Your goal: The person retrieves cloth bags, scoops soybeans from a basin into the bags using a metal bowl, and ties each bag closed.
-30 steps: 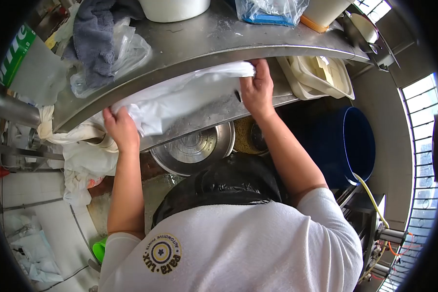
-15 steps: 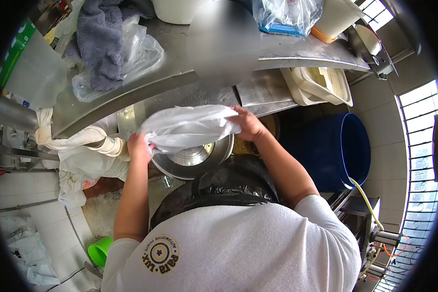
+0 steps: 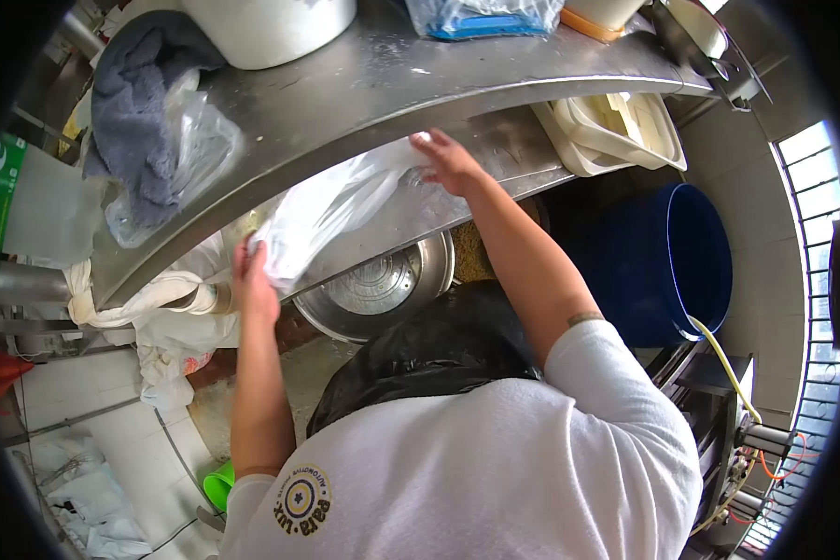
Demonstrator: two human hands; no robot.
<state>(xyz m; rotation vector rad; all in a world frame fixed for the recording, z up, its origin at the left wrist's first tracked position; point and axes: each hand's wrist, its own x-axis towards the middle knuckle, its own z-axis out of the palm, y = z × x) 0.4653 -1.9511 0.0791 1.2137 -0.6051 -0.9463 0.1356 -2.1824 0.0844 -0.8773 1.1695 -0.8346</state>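
A thin, crumpled white plastic bag [image 3: 322, 210] lies spread over the lower metal shelf, under the front edge of the upper counter. At its lower left end, my left hand [image 3: 257, 280] is closed on the edge, thumb against the plastic. My right hand [image 3: 450, 166] is by the upper right end, fingers apart; the bag's tip is close to the fingertips. Below the shelf sits a round metal basin [image 3: 383, 287], partly hidden by the shelf edge and a black plastic apron [image 3: 429, 350] at my waist.
The steel counter [image 3: 373, 70] curves across above the shelf, carrying a grey towel [image 3: 135, 112] and a white pot [image 3: 275, 28]. White trays [image 3: 616, 135] rest on the shelf's right. A blue barrel [image 3: 663, 271] stands at right, a green container [image 3: 219, 485] lower left.
Both hands have moved forward, carrying the white bag from above the basin onto the lower shelf. The right hand's fingers have loosened from the bag. The camera view has shifted.
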